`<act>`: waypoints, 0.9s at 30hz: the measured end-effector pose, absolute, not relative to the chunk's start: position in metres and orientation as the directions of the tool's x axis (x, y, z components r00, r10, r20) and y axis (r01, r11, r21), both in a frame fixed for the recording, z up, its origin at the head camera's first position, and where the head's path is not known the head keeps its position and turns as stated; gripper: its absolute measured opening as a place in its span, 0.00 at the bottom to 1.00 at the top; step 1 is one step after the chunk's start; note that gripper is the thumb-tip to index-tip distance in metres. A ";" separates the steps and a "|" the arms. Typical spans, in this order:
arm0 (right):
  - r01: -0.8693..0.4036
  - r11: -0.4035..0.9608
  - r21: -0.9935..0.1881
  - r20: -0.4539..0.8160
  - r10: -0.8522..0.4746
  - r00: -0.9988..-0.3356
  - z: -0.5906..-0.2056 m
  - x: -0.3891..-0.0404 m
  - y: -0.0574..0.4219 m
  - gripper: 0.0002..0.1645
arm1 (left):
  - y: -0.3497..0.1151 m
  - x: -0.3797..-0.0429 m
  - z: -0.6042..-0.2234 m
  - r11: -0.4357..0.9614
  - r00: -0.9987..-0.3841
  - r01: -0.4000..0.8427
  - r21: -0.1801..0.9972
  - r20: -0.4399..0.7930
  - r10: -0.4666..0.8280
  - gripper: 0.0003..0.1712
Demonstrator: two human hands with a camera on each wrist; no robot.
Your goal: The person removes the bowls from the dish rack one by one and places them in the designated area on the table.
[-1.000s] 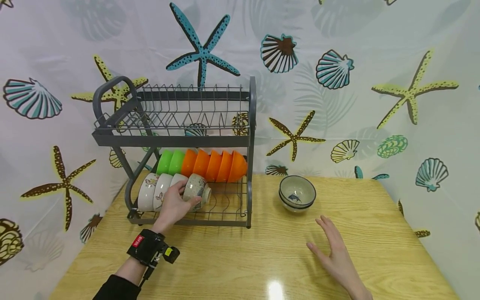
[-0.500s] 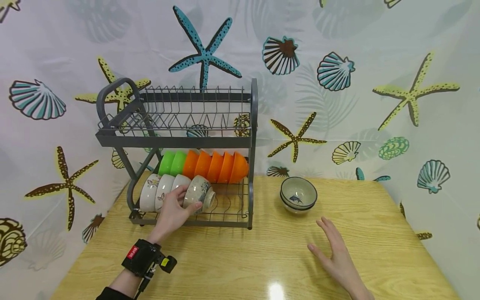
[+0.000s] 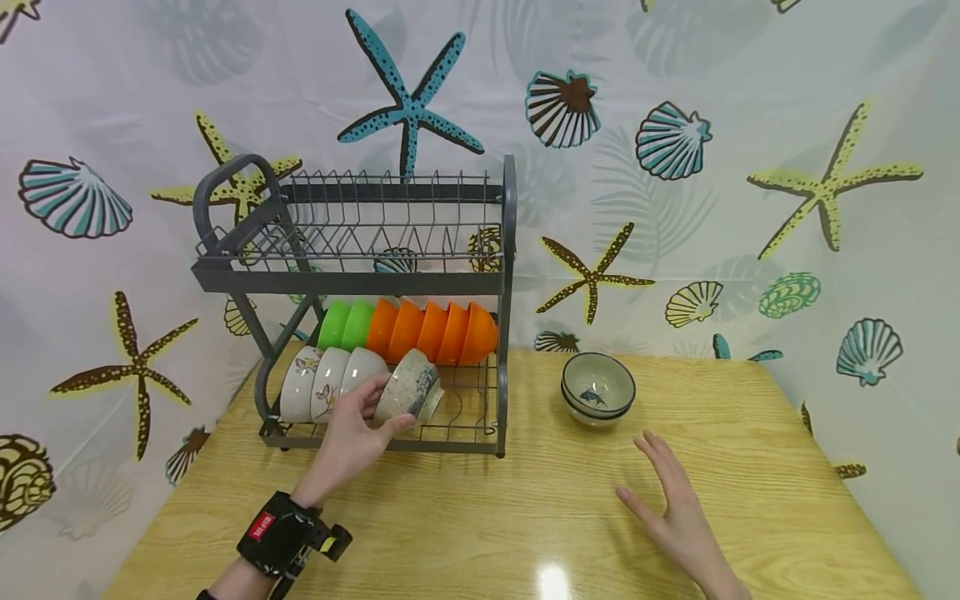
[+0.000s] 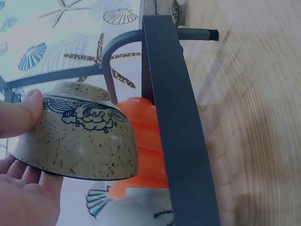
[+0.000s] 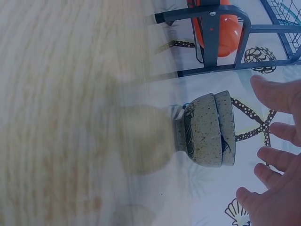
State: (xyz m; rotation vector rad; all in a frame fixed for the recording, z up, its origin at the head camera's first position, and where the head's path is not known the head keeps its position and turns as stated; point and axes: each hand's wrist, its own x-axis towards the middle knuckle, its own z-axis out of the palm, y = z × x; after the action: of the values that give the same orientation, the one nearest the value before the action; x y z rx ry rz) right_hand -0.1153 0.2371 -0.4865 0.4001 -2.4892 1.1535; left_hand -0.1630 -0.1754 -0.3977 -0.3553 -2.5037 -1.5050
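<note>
My left hand (image 3: 356, 437) grips a speckled grey-beige bowl (image 4: 84, 136) with a dark blue wave pattern, thumb near its foot and fingers at the rim. In the head view the bowl leans to the right at the lower tier of the dish rack (image 3: 352, 283), beside several white bowls (image 3: 296, 387) standing on edge. My right hand (image 3: 678, 521) is held over the table with fingers apart, holding nothing. Ahead of it stands a stack of two speckled bowls (image 5: 207, 129), the upper one showing a blue fish inside.
Green bowls (image 3: 345, 325) and several orange bowls (image 3: 431, 333) line the back of the lower tier. The rack's upper tier (image 3: 360, 221) of wire slots overhangs them. Behind the wooden table (image 3: 480, 517) hangs a cloth (image 3: 675, 67) printed with starfish and shells.
My left hand has drawn the speckled bowl to the right, away from the white bowls, and tilted it more. The right hand stays nearly still.
</note>
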 end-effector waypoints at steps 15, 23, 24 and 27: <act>-0.395 0.630 -0.669 0.427 -0.110 -0.898 -0.476 -0.111 0.232 0.44 | -0.163 -0.143 -0.394 0.493 -0.861 0.507 0.707 0.446 0.245 0.31; -0.454 0.671 -0.586 0.510 -0.130 -0.850 -0.473 -0.112 0.229 0.46 | -0.158 -0.136 -0.393 0.494 -0.801 0.596 0.633 0.507 0.317 0.29; -0.465 0.671 -0.578 0.520 -0.135 -0.843 -0.472 -0.112 0.228 0.47 | -0.157 -0.136 -0.393 0.487 -0.789 0.613 0.623 0.521 0.327 0.29; -0.479 0.670 -0.567 0.531 -0.147 -0.834 -0.468 -0.112 0.227 0.48 | -0.154 -0.134 -0.395 0.462 -0.744 0.666 0.585 0.567 0.354 0.29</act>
State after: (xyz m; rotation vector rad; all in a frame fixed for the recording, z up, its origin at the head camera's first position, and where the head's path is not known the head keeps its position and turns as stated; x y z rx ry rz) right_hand -0.1119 0.2270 -0.4676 0.4875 -2.4390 1.0069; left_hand -0.1343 -0.1539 -0.3946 -0.8600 -2.3499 -1.1798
